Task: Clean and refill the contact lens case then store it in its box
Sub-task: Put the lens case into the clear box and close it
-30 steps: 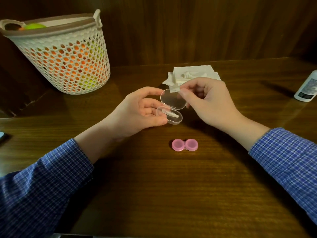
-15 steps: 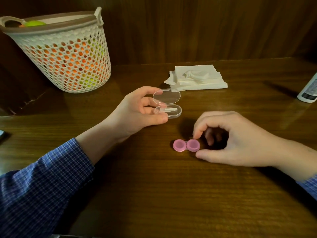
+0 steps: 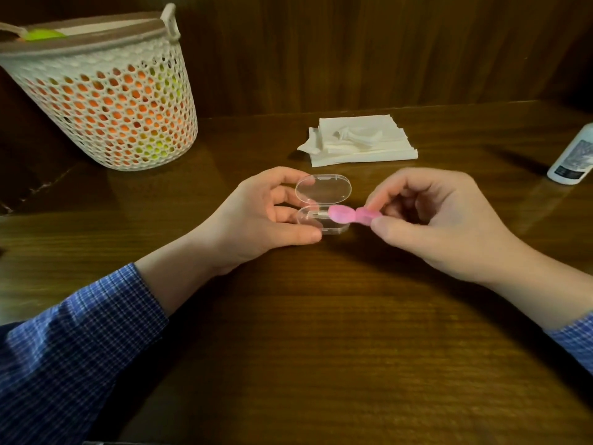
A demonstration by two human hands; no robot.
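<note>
A small clear plastic box [image 3: 322, 191] with its hinged lid up is held at its left end by my left hand [image 3: 260, 216], thumb under and fingers curled round it. A small white piece lies inside its base. My right hand [image 3: 430, 220] pinches the right end of the pink double-cup contact lens case [image 3: 348, 216], both caps on. The case's left cup hangs over the right side of the box's open base.
A stack of white tissues [image 3: 362, 142] lies behind the hands. A white mesh basket [image 3: 109, 97] with orange and green things stands at the back left. A white bottle [image 3: 574, 155] stands at the right edge. The table [image 3: 321, 332] is dark wood with a wall behind.
My right hand left the box lid, dropped to the pink case on the table, picked it up and brought it to the open box. My left hand kept holding the box.
</note>
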